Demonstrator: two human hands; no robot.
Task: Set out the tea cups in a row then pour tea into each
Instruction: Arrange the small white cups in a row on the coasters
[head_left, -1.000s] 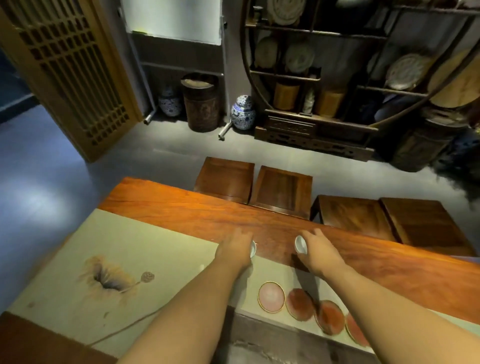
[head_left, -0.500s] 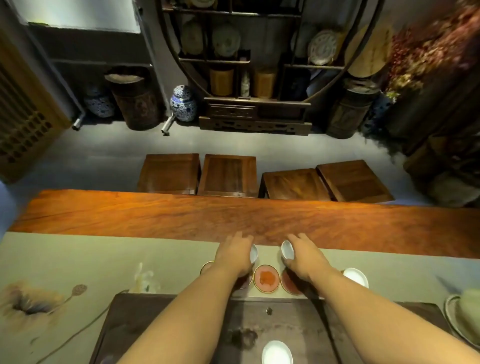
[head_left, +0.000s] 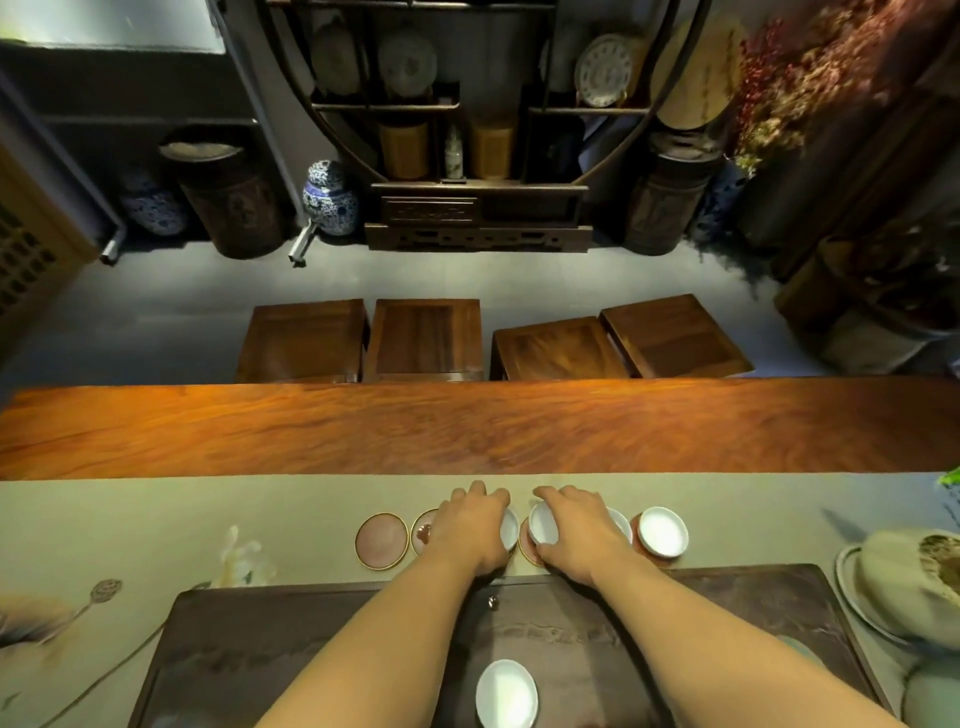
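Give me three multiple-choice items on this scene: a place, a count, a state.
1. The fully visible bare coaster lies: A) at the row's left end B) at its right end C) on the tray.
2. Stools beyond the table: A) two B) four C) six.
3. The left hand and right hand are: A) flat, empty B) each gripping a cup C) lifting a teapot.
Answers: A, it ends the row leftward; B, four seats show; B, each clasps a white cup.
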